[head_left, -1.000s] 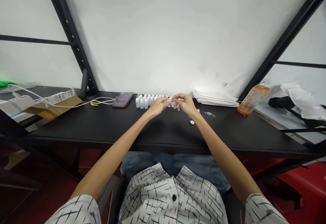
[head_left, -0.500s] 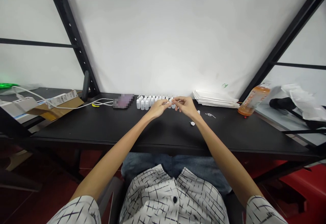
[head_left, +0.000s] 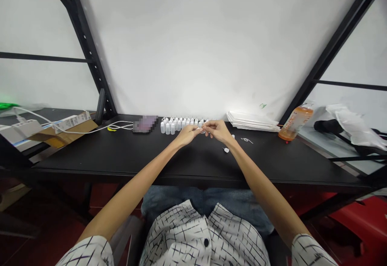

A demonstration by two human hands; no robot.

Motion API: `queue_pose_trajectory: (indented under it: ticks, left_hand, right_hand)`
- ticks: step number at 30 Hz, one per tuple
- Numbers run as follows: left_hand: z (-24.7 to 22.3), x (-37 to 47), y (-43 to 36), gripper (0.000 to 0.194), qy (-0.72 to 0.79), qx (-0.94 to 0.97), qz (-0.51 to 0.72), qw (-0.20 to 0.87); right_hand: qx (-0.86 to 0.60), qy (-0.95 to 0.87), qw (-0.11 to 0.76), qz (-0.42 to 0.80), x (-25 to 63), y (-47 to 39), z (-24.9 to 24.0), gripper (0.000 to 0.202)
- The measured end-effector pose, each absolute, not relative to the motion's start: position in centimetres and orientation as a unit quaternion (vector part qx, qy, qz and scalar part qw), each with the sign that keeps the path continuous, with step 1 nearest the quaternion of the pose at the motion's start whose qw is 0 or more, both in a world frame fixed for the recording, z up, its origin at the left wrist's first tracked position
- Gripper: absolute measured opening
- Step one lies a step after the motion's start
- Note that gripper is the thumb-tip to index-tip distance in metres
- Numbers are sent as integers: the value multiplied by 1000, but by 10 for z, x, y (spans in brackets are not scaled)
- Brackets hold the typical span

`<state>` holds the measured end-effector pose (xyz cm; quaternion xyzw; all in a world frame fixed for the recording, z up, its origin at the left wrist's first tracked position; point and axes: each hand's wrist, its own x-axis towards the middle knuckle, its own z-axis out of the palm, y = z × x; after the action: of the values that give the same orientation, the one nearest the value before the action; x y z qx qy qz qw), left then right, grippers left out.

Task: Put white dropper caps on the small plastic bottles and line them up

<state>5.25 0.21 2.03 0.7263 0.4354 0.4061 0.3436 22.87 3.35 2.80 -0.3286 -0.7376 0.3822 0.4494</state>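
My left hand (head_left: 186, 135) and my right hand (head_left: 218, 131) meet at the fingertips above the black table (head_left: 121, 153). Both are closed in a pinch around something small and whitish, too small to make out. Several small white bottles (head_left: 167, 128) stand in rows just behind and to the left of my hands; some are partly hidden by them. A small white piece (head_left: 226, 150) lies below my right wrist, and a thin curled white strip (head_left: 247, 140) lies to its right.
A stack of flat white sheets (head_left: 252, 121) lies at the wall. Farther right stands a tilted orange bottle (head_left: 296, 122). On the left are a blurred purple phone-like object (head_left: 145, 124), a white cable (head_left: 123, 125), an open cardboard box (head_left: 68, 131) and a power strip (head_left: 22, 129).
The view has shifted slightly, so the table sits lower in it. My hands stay together, with the right fingers closed in a little more toward the left fingertips.
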Motion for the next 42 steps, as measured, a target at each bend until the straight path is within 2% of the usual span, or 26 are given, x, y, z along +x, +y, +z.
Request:
queue_pose_trajectory:
  ticks: [7,16,22,26,32,42]
  left_hand:
    - [17,57,-1,37,448,694,407,390]
    - [19,51,2,42,463,727,394,318]
    - [19,46,3,55,455,686,409,393]
    - [25,44,5,55,452,613,455,462]
    - [32,43,5,55,459,593,479,456]
    - [32,39,5,53,436,627,454,459]
  right_hand:
    - [-325,-747,433,386,230,35,25,39]
    - [-333,-746,433,380,225,32,23,38]
    - [-333,-744,442,374,220,28,22,36]
    - [-311,-728,477,382,215,27,24,40]
    - [-300,-694,516,403,211,27,24,42]
    - [-324,-700,522,365,212,23,25,39]
